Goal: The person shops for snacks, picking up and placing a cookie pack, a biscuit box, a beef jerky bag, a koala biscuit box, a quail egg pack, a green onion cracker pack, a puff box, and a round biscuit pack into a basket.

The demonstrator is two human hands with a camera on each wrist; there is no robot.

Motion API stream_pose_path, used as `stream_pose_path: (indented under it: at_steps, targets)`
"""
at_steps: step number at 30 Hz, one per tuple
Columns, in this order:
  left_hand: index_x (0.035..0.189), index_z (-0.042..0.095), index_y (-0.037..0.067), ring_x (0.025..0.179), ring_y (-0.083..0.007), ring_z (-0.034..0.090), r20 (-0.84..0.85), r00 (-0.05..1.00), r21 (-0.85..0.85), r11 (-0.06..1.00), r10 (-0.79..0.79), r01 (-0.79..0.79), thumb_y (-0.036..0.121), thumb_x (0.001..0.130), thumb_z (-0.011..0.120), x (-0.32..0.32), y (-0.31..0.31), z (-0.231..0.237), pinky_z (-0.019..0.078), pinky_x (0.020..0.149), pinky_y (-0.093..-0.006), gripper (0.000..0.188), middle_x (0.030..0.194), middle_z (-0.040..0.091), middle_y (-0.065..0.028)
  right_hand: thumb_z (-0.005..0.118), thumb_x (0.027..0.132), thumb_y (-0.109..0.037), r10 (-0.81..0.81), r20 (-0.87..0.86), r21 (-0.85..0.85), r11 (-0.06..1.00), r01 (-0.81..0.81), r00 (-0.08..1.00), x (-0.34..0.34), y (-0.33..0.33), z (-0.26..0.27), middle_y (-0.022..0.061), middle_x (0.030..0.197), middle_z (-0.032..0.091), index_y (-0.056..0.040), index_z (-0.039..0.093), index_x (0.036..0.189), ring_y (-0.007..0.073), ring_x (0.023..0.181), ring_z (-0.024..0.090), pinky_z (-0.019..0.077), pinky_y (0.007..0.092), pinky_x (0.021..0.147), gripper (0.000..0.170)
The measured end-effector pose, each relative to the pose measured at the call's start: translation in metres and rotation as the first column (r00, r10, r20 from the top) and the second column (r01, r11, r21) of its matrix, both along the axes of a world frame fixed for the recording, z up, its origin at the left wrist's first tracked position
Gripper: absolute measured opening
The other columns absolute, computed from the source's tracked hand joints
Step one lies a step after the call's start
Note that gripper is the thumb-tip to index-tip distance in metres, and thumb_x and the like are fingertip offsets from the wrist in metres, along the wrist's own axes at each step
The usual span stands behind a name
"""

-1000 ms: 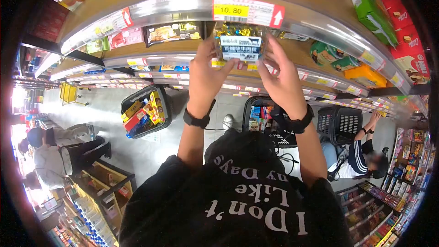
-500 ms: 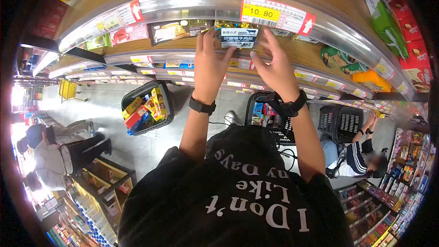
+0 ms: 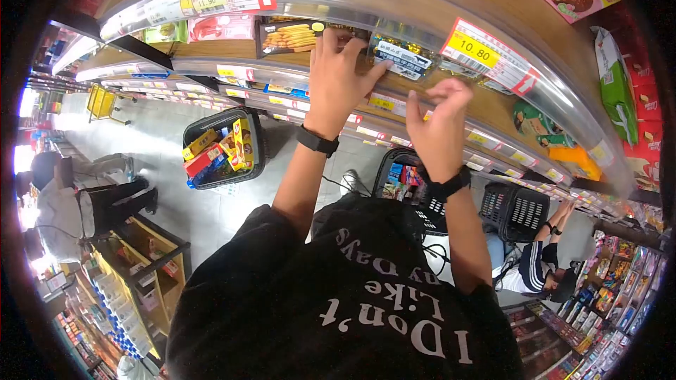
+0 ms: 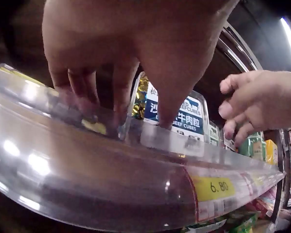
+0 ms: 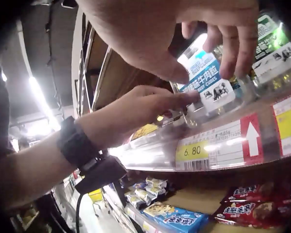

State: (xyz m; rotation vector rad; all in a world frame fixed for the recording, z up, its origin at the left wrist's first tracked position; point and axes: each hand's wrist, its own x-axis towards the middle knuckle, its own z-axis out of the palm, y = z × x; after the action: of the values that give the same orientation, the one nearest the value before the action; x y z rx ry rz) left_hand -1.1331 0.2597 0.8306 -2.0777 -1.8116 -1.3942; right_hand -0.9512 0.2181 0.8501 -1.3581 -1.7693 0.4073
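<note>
A clear plastic box of beef cubes (image 3: 403,60) with a white and blue label stands on the shelf behind the clear front strip. My left hand (image 3: 334,84) reaches over the strip at the box's left side. Its thumb (image 4: 172,104) overlaps the label, while its other fingers extend down to the left over a dark cookie package (image 3: 289,37). My right hand (image 3: 442,130), fingers loosely bent and holding nothing, hovers just in front of the box's right side. In the right wrist view, a similar box with a green label (image 5: 276,48) stands to the right.
Price tags (image 3: 475,49) line the clear shelf edge. On the floor, a black basket (image 3: 258,162) holds several packages, with other dark baskets (image 3: 524,204) to the right. A yellow basket (image 3: 105,103) stands farther left. Another person (image 3: 542,267) is at the right.
My right hand has drawn back from the beef-cube box. My left hand has shifted leftward along it, fingers spreading over the cookie package. The head view has turned, so the shelf appears tilted.
</note>
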Motion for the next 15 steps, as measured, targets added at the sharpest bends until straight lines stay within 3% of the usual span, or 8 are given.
stream_pose_path:
  at_steps: [1,4,11,14,15]
  targets:
    - [0.103,0.07,0.005,0.103,-0.0353,0.055,-0.007,1.0,-0.006,1.0,0.006,-0.006,0.032,0.072,0.086,0.0,0.0,-0.001,0.0463,0.086,-0.0449,0.044,0.11,0.056,-0.0157,0.072,0.087,-0.018,-0.021,0.043,0.017,1.0,0.02,0.999,-0.004,-0.001,-0.002,0.018,0.108,0.059,-0.0021,0.051,0.123,0.0362,0.098,0.063,0.0507,0.0471,0.084,0.045]
    - [0.104,0.07,0.004,0.104,-0.0368,0.055,-0.067,0.995,-0.039,0.996,0.078,-0.08,0.033,0.073,0.085,0.003,-0.002,0.008,0.0474,0.087,-0.0452,0.045,0.111,0.056,-0.0171,0.072,0.088,-0.025,0.119,0.288,0.07,0.987,-0.145,0.95,-0.01,0.012,-0.002,0.0171,0.103,0.056,-0.0035,0.054,0.115,0.0393,0.093,0.061,0.0492,0.0484,0.079,0.039]
    - [0.115,0.065,0.003,0.118,-0.0396,0.054,-0.015,1.0,-0.072,0.997,0.007,-0.008,0.025,0.078,0.08,-0.018,-0.002,-0.008,0.0475,0.097,-0.0463,0.046,0.136,0.052,-0.0212,0.072,0.087,-0.034,0.095,0.303,0.006,0.995,-0.102,0.948,-0.019,0.024,-0.002,0.0154,0.105,0.058,-0.0055,0.059,0.119,0.0377,0.095,0.061,0.0474,0.0479,0.08,0.045]
    - [0.115,0.065,0.003,0.119,-0.0399,0.054,-0.004,1.0,0.028,0.999,0.025,-0.025,0.023,0.079,0.079,-0.017,-0.004,-0.01,0.0475,0.097,-0.0464,0.043,0.136,0.052,-0.0205,0.073,0.085,-0.034,0.242,0.308,0.056,0.961,-0.271,0.92,-0.03,0.029,-0.004,0.0153,0.106,0.059,-0.0054,0.06,0.12,0.0374,0.095,0.061,0.0484,0.0477,0.08,0.047]
    - [0.115,0.065,0.003,0.119,-0.04,0.054,0.009,1.0,0.025,0.999,0.023,-0.023,0.022,0.08,0.078,-0.018,-0.004,-0.013,0.0473,0.097,-0.0465,0.042,0.137,0.052,-0.0204,0.073,0.084,-0.032,0.232,0.329,0.05,0.964,-0.262,0.915,-0.032,0.031,-0.007,0.0143,0.106,0.059,-0.0058,0.06,0.12,0.036,0.096,0.061,0.0479,0.0468,0.079,0.046]
